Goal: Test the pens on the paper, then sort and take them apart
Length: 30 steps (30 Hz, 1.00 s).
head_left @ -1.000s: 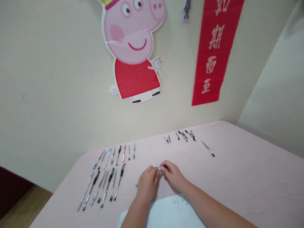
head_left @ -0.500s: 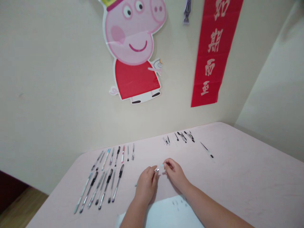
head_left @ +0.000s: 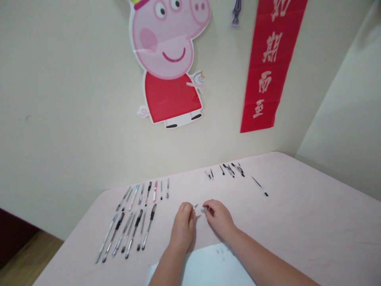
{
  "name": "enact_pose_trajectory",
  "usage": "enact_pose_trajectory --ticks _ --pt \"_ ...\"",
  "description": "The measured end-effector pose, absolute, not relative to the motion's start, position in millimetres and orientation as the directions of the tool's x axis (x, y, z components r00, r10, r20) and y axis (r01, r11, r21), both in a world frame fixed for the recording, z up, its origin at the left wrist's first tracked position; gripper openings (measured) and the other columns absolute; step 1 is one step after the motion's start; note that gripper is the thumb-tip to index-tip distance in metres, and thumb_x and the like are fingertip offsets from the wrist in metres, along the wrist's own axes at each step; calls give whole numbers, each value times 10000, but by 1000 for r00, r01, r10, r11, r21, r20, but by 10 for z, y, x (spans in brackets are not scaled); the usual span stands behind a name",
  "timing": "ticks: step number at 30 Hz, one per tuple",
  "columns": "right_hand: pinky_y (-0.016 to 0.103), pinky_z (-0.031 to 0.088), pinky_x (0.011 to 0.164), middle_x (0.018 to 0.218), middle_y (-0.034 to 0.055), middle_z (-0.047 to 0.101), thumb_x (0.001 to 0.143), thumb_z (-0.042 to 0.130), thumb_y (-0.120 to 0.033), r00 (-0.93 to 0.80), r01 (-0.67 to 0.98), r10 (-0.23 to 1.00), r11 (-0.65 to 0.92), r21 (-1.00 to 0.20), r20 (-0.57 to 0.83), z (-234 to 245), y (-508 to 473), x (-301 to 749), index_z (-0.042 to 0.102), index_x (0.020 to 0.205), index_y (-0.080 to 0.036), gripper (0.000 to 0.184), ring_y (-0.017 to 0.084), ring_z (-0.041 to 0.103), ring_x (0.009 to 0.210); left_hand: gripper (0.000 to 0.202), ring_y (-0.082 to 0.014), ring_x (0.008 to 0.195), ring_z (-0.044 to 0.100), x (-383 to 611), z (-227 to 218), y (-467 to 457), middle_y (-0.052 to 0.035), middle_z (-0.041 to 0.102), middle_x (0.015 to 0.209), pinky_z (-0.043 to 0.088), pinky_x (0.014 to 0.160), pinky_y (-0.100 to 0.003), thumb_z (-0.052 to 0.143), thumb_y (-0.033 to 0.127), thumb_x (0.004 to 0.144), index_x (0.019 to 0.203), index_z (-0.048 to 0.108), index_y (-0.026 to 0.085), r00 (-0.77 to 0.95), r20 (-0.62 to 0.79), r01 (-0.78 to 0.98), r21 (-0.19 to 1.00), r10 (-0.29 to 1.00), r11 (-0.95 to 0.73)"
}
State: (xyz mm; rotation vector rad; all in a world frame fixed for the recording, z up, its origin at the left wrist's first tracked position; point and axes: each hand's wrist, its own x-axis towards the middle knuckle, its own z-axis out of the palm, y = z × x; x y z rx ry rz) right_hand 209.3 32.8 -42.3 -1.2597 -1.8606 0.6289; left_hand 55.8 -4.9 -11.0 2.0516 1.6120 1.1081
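Both my hands hover over the middle of a pale pink table (head_left: pixel 297 222). My left hand (head_left: pixel 183 227) is closed around a pen whose metal tip (head_left: pixel 195 206) pokes out toward the right. My right hand (head_left: pixel 218 217) pinches a small clear pen cap (head_left: pixel 203 208) just off that tip, a small gap between the two. To the left, several pens (head_left: pixel 131 230) lie side by side in two rows. Small pen parts (head_left: pixel 229 170) lie along the far edge by the wall.
A white sheet of paper (head_left: pixel 208 266) lies at the near edge between my forearms. One loose pen (head_left: pixel 260 186) lies at the far right. A cream wall with a pink pig cutout (head_left: pixel 169 59) and a red banner (head_left: pixel 268 63) stands behind the table.
The cap was at the pen's tip a second ago; it has come off, and my hands have drifted slightly apart and toward the wall.
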Motion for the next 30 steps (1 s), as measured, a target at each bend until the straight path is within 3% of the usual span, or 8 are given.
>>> enact_pose_trajectory --ticks 7,10,15,19,25,30 --pt "341 403 801 859 64 606 751 524 -59 -264 602 889 455 -657 374 -359 278 2094 670 832 -209 224 218 522 880 160 -168 776 525 550 -133 -39 -32 535 803 432 708 -293 371 142 843 777 504 202 54 399 676 661 916 -327" --pt "350 406 803 887 67 592 759 551 -103 -225 557 879 470 -684 421 -324 266 2083 664 848 -205 177 217 516 887 187 -175 816 545 537 -147 -30 -42 558 842 439 739 -308 361 225 886 843 543 205 43 399 666 672 916 -324" --pt "315 419 722 810 38 599 779 570 -189 -214 342 872 490 -802 441 -286 269 2057 650 844 -203 104 178 524 771 252 -186 849 562 549 -156 -19 -59 591 868 452 762 -330 360 312 905 907 585 200 69 360 616 718 930 -324" --pt "267 393 593 729 19 575 777 585 -269 -175 174 909 406 -897 377 -234 268 2057 655 782 -194 103 143 495 643 219 -167 790 560 596 -163 -27 -41 600 818 450 718 -301 407 311 885 848 587 193 78 372 588 732 925 -344" --pt "286 401 649 717 22 610 757 612 -332 -159 19 963 224 -974 218 -200 279 2098 665 733 -171 172 156 520 678 78 -147 706 534 623 -199 -32 -13 564 787 431 636 -265 495 251 807 825 547 195 59 354 623 717 933 -311" --pt "290 400 675 678 11 604 723 654 -367 -151 -92 978 133 -987 146 -214 299 2103 648 700 -165 204 163 521 690 139 -151 684 523 585 -193 -26 -11 554 724 412 629 -268 465 255 821 738 559 193 46 359 641 705 932 -303"
